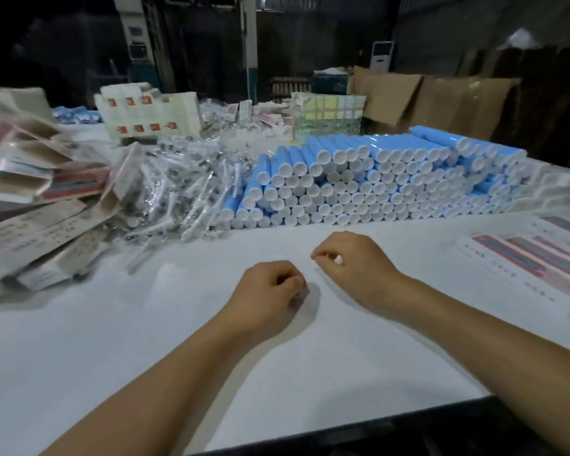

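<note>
Since neither hand has a tube in it, we log the stack of blue tubes [359,189] as the work item. It lies across the far middle of the table, just beyond the knuckles, with its white caps all turned toward us. Judgement: the caps face the near edge so that one tube can be drawn out endwise without upsetting the rows.

Right hand [349,261]: fingers curled, thumb against forefinger, a small white speck at the thumb. We cannot tell whether that is a pinched piece or only a nail.

Left hand [267,291]: fingers curled under into a loose fist, nothing visible in it. It rests on the white table [145,340] near the right hand, not touching it.

Left of the tubes and touching them is a heap of clear-wrapped white plastic pieces [185,192]. Further left, flat printed cartons [40,232] spill in a loose pile. To the right, printed sheets [533,261] lie flat.

We judge this to be a packing layout, with tube, wrapped piece, sheet and carton each within one reach of the middle.

Far side: a block of stacked small boxes [145,110], with brown cardboard [441,100] behind.
</note>
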Motion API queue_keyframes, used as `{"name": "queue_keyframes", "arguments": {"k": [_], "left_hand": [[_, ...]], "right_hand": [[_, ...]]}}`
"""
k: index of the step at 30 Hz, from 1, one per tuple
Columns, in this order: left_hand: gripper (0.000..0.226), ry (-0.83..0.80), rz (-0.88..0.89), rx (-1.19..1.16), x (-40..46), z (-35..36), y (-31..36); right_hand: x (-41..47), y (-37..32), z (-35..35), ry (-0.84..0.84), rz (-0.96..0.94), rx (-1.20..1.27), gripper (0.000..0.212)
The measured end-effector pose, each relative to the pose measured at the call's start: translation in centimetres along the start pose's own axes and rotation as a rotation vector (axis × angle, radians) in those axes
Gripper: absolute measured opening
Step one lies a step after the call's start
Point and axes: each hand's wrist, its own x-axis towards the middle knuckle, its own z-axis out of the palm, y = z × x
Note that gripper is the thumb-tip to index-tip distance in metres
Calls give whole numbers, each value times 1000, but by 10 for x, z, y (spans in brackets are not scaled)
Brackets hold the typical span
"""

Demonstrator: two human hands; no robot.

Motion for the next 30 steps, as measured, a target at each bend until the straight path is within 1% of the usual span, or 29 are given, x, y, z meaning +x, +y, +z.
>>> {"name": "queue_keyframes", "arguments": {"k": [3,6,9,13,15,16,19,21,23,26,27,28,30], "left_hand": [[28,-17,2,18,1,-1,-2],[21,-32,9,-5,3,-1,-4],[18,-32,14,52,2,1,-3],[17,-81,-19,-26,-1,-7,2],[14,-100,6,73,1,-26,8],[14,-83,28,138,2,-39,12],[16,9,75,331,4,-91,17],[19,86,64,512,2,-129,13],[20,199,25,644,4,-167,2],[22,422,-97,810,14,-216,-19],[23,467,-127,875,18,-227,-28],[24,482,-147,944,24,-236,-37],[29,433,-198,1099,33,-244,-53]], "right_hand": [[-4,-2,23,-125,-83,-59,16],[-9,2,31,-129,-139,-100,12],[-9,3,30,-127,-140,-106,11],[-10,2,29,-143,-119,-70,13],[-10,1,29,-143,-107,-60,16],[-11,1,29,-139,-103,-65,17],[-11,1,30,-131,-84,-83,17],[-12,1,31,-121,-83,-97,19],[-13,-1,31,-109,-94,-106,22],[-12,-2,32,-102,-78,-94,33],[-11,-2,32,-98,-73,-86,36],[-11,-1,32,-90,-74,-75,38],[-10,-1,32,-72,-76,-47,42]]}}
